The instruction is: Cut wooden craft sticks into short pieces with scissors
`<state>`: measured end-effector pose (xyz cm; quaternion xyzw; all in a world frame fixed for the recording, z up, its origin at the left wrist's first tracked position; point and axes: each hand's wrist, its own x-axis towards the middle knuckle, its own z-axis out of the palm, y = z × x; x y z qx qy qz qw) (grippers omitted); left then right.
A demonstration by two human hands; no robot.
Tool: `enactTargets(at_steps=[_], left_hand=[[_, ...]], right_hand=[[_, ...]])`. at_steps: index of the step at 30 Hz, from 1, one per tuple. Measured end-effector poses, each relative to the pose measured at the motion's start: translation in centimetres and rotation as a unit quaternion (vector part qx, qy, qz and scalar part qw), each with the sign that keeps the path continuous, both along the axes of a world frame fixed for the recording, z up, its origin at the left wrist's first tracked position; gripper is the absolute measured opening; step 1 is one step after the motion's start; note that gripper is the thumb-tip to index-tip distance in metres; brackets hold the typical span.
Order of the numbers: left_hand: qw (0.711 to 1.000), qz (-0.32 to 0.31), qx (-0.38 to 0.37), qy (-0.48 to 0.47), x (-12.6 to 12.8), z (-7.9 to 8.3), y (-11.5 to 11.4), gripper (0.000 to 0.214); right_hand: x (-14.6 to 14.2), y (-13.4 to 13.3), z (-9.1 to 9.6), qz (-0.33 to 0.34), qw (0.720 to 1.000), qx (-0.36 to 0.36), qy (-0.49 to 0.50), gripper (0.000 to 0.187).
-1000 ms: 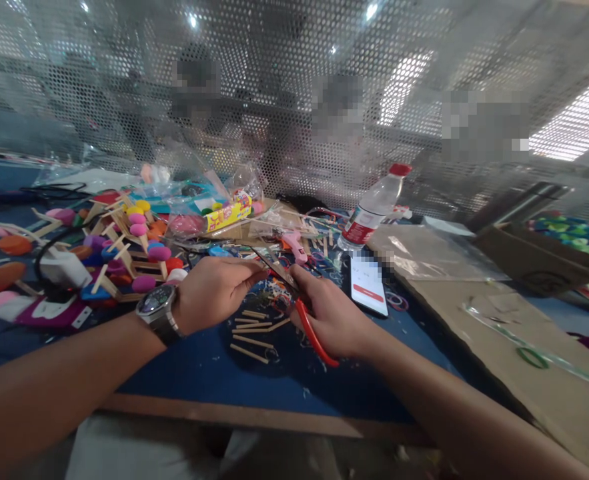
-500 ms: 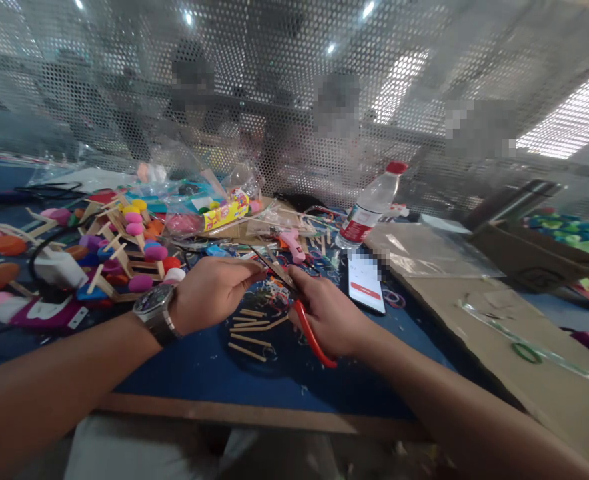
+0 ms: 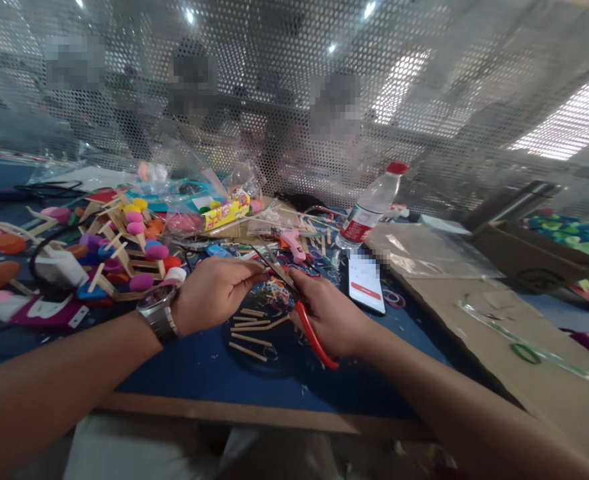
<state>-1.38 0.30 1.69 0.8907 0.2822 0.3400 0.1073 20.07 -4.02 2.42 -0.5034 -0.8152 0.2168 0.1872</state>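
Note:
My left hand (image 3: 213,292), with a watch on its wrist, pinches a thin wooden stick (image 3: 272,265) at the middle of the blue table. My right hand (image 3: 330,312) is wrapped round red-handled cutters (image 3: 313,333), whose dark jaws point at that stick. Below the hands several cut wooden sticks (image 3: 248,331) lie on the blue mat.
A pile of stick-and-pompom constructions (image 3: 119,247) fills the left. A phone (image 3: 365,283), a water bottle (image 3: 370,205) and a pink glue gun (image 3: 294,244) lie beyond the hands. Cardboard (image 3: 499,333) and a box (image 3: 529,257) are on the right. People sit behind a perforated screen (image 3: 294,100).
Both hands hold nearly the same pose; the view has shifted slightly. The stick and the cutters stay together between the hands.

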Motion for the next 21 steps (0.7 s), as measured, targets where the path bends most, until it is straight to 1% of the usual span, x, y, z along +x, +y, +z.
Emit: enactTargets(at_steps=[7, 9, 11, 13, 17, 21], left_hand=[[1.000, -0.008, -0.027, 0.002, 0.00, 0.17, -0.10, 0.025], [0.999, -0.007, -0.040, 0.006, 0.02, 0.20, -0.09, 0.026], [0.999, -0.006, -0.049, 0.008, 0.03, 0.20, -0.04, 0.027], [0.999, -0.004, -0.050, 0.007, 0.03, 0.15, 0.04, 0.028], [0.999, -0.011, -0.040, 0.005, 0.03, -0.03, 0.18, 0.028], [0.999, -0.034, -0.032, -0.012, 0.08, -0.07, 0.18, 0.029]], right_hand=[[-0.10, 0.08, 0.06, 0.000, 1.000, -0.009, -0.003, 0.027], [-0.13, 0.15, -0.09, 0.003, 1.000, -0.015, 0.003, 0.024], [-0.17, 0.22, -0.25, 0.001, 1.000, -0.016, 0.008, 0.017], [-0.21, 0.27, -0.38, -0.005, 1.000, -0.005, 0.010, 0.013], [-0.18, 0.32, -0.55, -0.013, 1.000, 0.025, 0.011, 0.018], [-0.07, 0.26, -0.59, -0.004, 0.999, 0.022, 0.024, 0.018]])
